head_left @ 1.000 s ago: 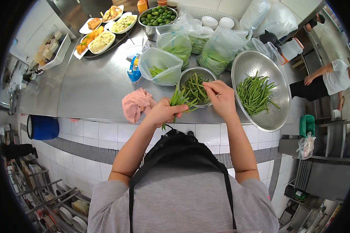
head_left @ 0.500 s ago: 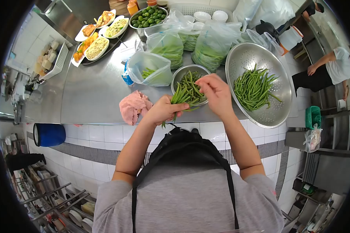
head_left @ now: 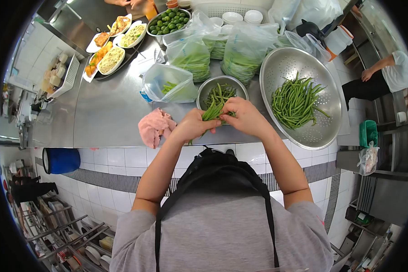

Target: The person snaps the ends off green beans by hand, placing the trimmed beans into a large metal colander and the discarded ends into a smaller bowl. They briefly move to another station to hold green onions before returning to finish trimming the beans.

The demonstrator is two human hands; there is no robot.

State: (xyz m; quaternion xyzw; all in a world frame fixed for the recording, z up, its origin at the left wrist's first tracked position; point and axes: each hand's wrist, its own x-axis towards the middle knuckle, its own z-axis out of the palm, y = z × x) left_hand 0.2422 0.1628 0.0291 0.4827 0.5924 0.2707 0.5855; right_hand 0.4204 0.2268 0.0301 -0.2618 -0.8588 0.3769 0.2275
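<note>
My left hand [head_left: 196, 125] is closed round a bunch of green beans [head_left: 214, 110] over the near rim of a metal bowl [head_left: 245, 93]. Bean pieces lie inside that bowl. With fingers pinched at the bunch, my right hand [head_left: 240, 115] meets the left one at the bean ends; the fingertips partly cover what they grip. To the right leans a large metal colander [head_left: 333, 86] with a heap of green beans [head_left: 297, 102] in it. An opened plastic bag [head_left: 179, 90] with a few beans stands left of the bowl. A pink cloth [head_left: 155, 128] lies near my left hand.
Filled plastic bags of beans [head_left: 189, 59] stand behind the bowl, beside a bowl of green limes [head_left: 169, 21]. Plates of food [head_left: 111, 61] sit on a tray at the back left. A co-worker [head_left: 387, 75] is at the right; another person's hands [head_left: 127, 2] show at the top.
My right hand has come down and left onto the beans beside my left hand. Another person's hands have appeared at the top. The view has shifted slightly.
</note>
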